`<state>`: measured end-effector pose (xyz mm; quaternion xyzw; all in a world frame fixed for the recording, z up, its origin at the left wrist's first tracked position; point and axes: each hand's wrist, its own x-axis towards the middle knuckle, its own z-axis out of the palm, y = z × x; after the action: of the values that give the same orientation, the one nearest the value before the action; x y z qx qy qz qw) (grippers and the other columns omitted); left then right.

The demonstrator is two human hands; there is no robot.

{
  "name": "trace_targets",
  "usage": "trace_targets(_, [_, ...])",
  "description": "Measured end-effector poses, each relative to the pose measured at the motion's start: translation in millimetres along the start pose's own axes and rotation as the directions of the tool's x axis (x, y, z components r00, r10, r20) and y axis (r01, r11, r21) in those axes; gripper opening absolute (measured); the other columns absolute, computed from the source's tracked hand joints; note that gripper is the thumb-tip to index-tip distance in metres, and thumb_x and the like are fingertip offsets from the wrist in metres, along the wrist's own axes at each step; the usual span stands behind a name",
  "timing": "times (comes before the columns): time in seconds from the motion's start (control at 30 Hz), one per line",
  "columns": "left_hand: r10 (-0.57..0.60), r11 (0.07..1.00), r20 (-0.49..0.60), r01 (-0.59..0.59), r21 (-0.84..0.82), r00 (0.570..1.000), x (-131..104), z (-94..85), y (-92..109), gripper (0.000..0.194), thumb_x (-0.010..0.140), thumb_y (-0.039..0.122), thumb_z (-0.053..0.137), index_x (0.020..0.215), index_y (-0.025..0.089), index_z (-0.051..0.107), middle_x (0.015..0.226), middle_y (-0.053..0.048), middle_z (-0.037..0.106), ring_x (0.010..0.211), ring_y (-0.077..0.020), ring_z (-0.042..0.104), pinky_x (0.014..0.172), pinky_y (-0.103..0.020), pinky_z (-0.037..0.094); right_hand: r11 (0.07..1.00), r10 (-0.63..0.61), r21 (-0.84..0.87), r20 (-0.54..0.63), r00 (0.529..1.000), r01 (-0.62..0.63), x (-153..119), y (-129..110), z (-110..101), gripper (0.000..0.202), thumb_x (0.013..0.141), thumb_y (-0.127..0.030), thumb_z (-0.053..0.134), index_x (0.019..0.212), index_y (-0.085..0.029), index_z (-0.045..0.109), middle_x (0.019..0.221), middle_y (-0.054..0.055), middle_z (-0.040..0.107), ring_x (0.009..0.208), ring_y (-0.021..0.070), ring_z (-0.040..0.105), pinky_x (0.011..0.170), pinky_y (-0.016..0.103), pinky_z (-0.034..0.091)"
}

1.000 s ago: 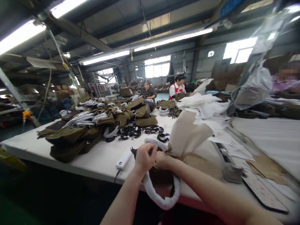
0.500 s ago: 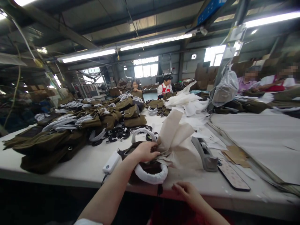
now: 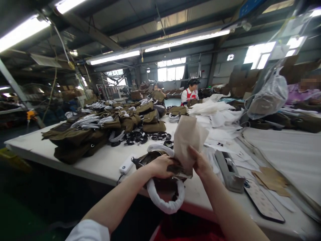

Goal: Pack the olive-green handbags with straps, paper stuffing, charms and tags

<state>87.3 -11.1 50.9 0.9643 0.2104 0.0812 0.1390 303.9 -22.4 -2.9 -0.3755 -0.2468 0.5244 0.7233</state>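
Note:
A dark olive handbag (image 3: pixel 164 183) lies at the table's front edge, its mouth open. Its front handle (image 3: pixel 165 208), wrapped in white, hangs over the edge; the wrapped rear handle (image 3: pixel 160 148) stands up behind. My left hand (image 3: pixel 163 166) is closed over the bag's opening, its fingertips partly hidden inside. Beige stuffing paper (image 3: pixel 187 140) rises folded from the right end of the opening. My right hand (image 3: pixel 200 162) is closed on the right side of this paper, thumb and fingers against it.
Olive bags (image 3: pixel 77 140) are heaped at the left, with coiled black straps (image 3: pixel 136 138) beside them. A white device (image 3: pixel 126 164) sits left of the handbag. To the right are a grey tape dispenser (image 3: pixel 229 174) and a phone (image 3: pixel 264 202). White paper (image 3: pixel 213 110) lies behind; co-workers sit farther back.
My right hand has risen from the table edge to the paper and grasped it. The paper is gathered more upright over the bag, and the front handle hangs lower. The view has shifted left.

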Motion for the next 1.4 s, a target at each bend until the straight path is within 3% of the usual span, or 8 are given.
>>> trace_targets(0.2, [-0.087, 0.995, -0.069, 0.083, -0.051, 0.994, -7, 4.1, -9, 0.076, 0.074, 0.037, 0.067, 0.144, 0.020, 0.041, 0.132, -0.012, 0.060, 0.120, -0.0299, 0.056, 0.103, -0.041, 0.043, 0.980, 0.075, 0.188, -0.060, 0.995, -0.063, -16, 30, -43, 0.042, 0.072, -0.051, 0.074, 0.105, -0.025, 0.069, 0.105, 0.001, 0.074, 0.103, 0.0223, 0.067, 0.088, 0.035, 0.057])
trace_targets(0.33, [-0.085, 0.996, -0.034, 0.086, 0.025, 0.996, 1, 4.7, -1, 0.084, 0.078, 0.041, 0.063, 0.151, 0.024, 0.024, 0.136, -0.013, 0.056, 0.122, -0.0322, 0.055, 0.102, -0.044, 0.043, 0.968, 0.169, 0.173, 0.100, 0.981, -0.184, -38, 53, -59, 0.049, 0.071, -0.054, 0.075, 0.109, -0.024, 0.068, 0.115, 0.006, 0.072, 0.113, 0.0272, 0.064, 0.095, 0.043, 0.054])
trace_targets(0.6, [-0.027, 0.990, 0.136, 0.007, 0.142, 0.990, 23, 1.6, 20, 0.069, 0.084, 0.056, 0.053, 0.146, 0.028, 0.038, 0.129, -0.014, 0.061, 0.116, -0.0350, 0.058, 0.097, -0.046, 0.045, 0.993, 0.120, -0.032, 0.130, 0.984, -0.117, -19, 12, -18, 0.051, 0.058, -0.036, 0.085, 0.102, -0.016, 0.069, 0.096, 0.011, 0.076, 0.086, 0.0274, 0.072, 0.079, 0.039, 0.059])
trace_targets(0.8, [-0.134, 0.984, 0.077, 0.142, -0.107, 0.988, 11, -9.0, -10, 0.038, 0.081, 0.034, 0.058, 0.118, 0.029, 0.067, 0.107, -0.001, 0.071, 0.097, -0.0201, 0.065, 0.089, -0.028, 0.049, 0.766, -0.327, -0.623, -0.163, 0.931, 0.160, -12, 23, -8, 0.044, 0.062, -0.050, 0.079, 0.086, -0.013, 0.072, 0.084, 0.013, 0.075, 0.087, 0.0320, 0.069, 0.066, 0.035, 0.054])
trace_targets(0.9, [-0.294, 0.942, 0.018, 0.293, -0.165, 0.956, 6, -15.9, -31, 0.029, 0.079, 0.016, 0.050, 0.090, 0.021, 0.076, 0.102, 0.000, 0.073, 0.090, -0.0142, 0.065, 0.082, -0.021, 0.049, 0.581, -0.476, -0.767, -0.047, 0.878, 0.273, -21, 23, -11, 0.040, 0.066, -0.053, 0.076, 0.080, -0.015, 0.073, 0.081, 0.013, 0.075, 0.088, 0.0331, 0.068, 0.069, 0.036, 0.052])
trace_targets(1.0, [-0.369, 0.923, 0.006, 0.367, -0.115, 0.930, 4, -18.4, -42, 0.029, 0.077, 0.017, 0.048, 0.089, 0.018, 0.075, 0.091, -0.002, 0.074, 0.078, -0.0144, 0.065, 0.072, -0.022, 0.051, 0.679, -0.438, -0.637, 0.046, 0.898, 0.364, -28, 14, -10, 0.036, 0.069, -0.050, 0.075, 0.083, -0.017, 0.071, 0.074, 0.008, 0.073, 0.075, 0.0276, 0.067, 0.065, 0.034, 0.052])
trace_targets(1.2, [-0.441, 0.897, 0.128, 0.439, 0.040, 0.888, 15, -23.1, -45, 0.007, 0.060, 0.021, 0.067, 0.061, 0.017, 0.072, 0.055, -0.003, 0.064, 0.063, -0.0219, 0.064, 0.065, -0.031, 0.052, 0.920, -0.185, -0.370, -0.121, 0.975, 0.129, -20, 3, -7, 0.035, 0.062, -0.043, 0.080, 0.081, -0.015, 0.072, 0.076, 0.007, 0.073, 0.076, 0.0273, 0.068, 0.066, 0.035, 0.055])
trace_targets(1.4, [-0.343, 0.939, 0.081, 0.344, 0.003, 0.936, 31, -1.3, -45, 0.034, 0.067, 0.014, 0.061, 0.097, 0.020, 0.075, 0.109, -0.008, 0.074, 0.110, -0.0275, 0.063, 0.101, -0.039, 0.047, 0.913, -0.236, -0.369, -0.136, 0.962, 0.172, -3, 22, -25, 0.033, 0.064, -0.042, 0.078, 0.089, -0.020, 0.072, 0.091, 0.007, 0.073, 0.095, 0.0280, 0.066, 0.079, 0.038, 0.056])
